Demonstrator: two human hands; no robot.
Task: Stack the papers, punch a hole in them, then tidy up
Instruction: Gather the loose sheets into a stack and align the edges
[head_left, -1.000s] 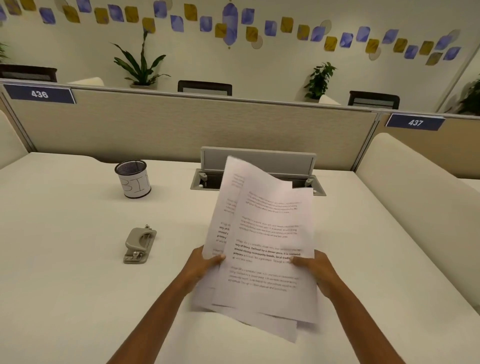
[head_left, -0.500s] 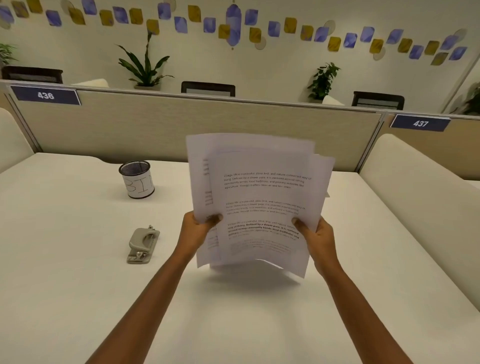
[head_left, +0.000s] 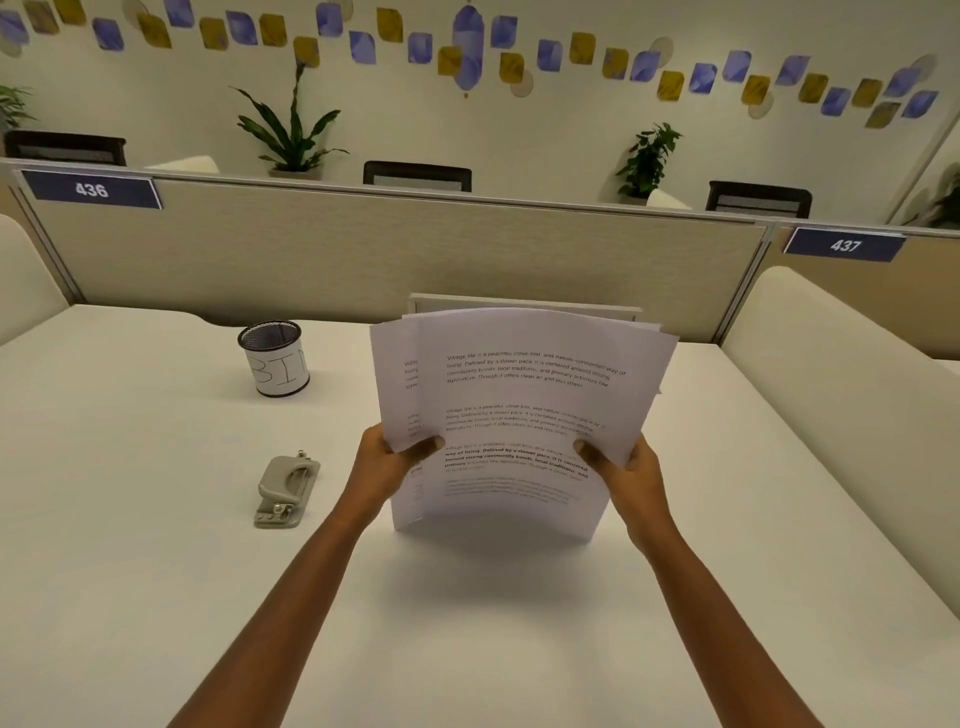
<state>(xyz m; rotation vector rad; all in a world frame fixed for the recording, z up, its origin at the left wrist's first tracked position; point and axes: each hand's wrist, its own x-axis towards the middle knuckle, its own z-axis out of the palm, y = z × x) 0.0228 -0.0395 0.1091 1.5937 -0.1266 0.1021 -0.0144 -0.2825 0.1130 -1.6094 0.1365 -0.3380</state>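
Several printed white papers (head_left: 519, 395) stand upright on the white desk (head_left: 156, 545), bottom edges on the surface, sheets slightly fanned and bowed. My left hand (head_left: 389, 462) grips their left edge, thumb on the front sheet. My right hand (head_left: 623, 467) grips the right edge the same way. A grey hole punch (head_left: 285, 488) lies on the desk to the left of my left hand, apart from the papers.
A black mesh cup (head_left: 275, 358) with a white label stands at the back left. A beige partition (head_left: 395, 254) closes the desk's far side, with a cable hatch flap (head_left: 519, 301) behind the papers. A cream side panel (head_left: 841, 364) borders the right.
The papers were lifted from a tilted spread to upright, then lowered until their bottom edges rest on the desk. Both hands kept their grip and the sheets drew closer together.
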